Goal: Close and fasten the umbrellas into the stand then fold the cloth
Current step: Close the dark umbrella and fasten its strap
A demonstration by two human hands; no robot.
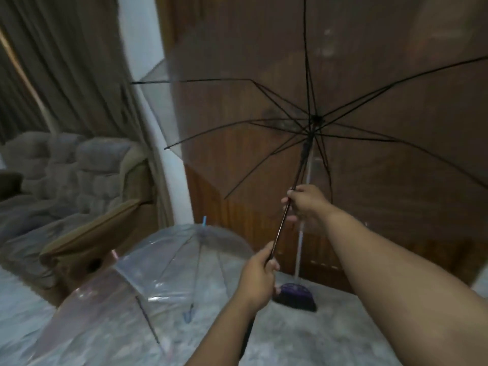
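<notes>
I hold an open clear umbrella with black ribs [314, 120] up in front of a wooden wall. My left hand [260, 276] grips the low end of its black shaft. My right hand [303, 204] grips the shaft higher up, below the runner. On the floor at lower left lie two more open clear umbrellas: one with a blue tip and blue handle [195, 260], and a pinkish one [105, 320] nearer to me. No stand and no cloth are in sight.
A broom with a white stick and purple head [295, 297] leans on the wooden wall [369, 233]. A grey padded armchair [74, 175] stands at left beneath brown curtains. The floor is pale grey marble.
</notes>
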